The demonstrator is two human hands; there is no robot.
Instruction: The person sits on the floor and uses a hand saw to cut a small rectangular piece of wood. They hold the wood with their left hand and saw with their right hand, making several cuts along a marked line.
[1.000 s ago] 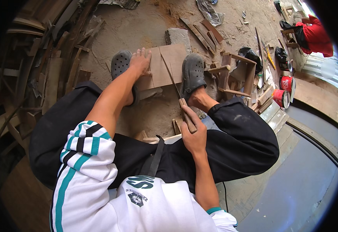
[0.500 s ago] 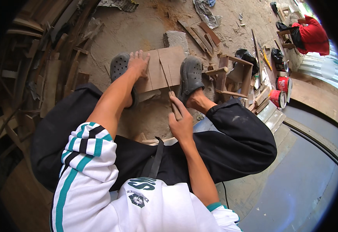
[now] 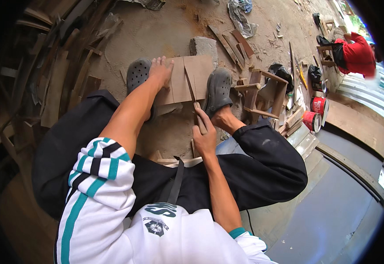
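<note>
A thin wooden board lies between my two grey clogs, the left clog and the right clog. My left hand rests flat on its left part, fingers spread. In my right hand is the handle of a handsaw, fingers wrapped round it. The narrow saw blade points away from me, over the right part of the board. Thin dark lines run across the board beside the blade. Whether the teeth sit inside a cut, I cannot tell.
Behind the board stands a concrete block. On the right are a small wooden frame, wood strips and red cans. Scrap wood is stacked on the left. A person in red sits at the far right.
The whole view has shifted slightly. The saw is still over the right part of the board in my right hand, and my left hand stays on the board. The person in red has moved an arm.
</note>
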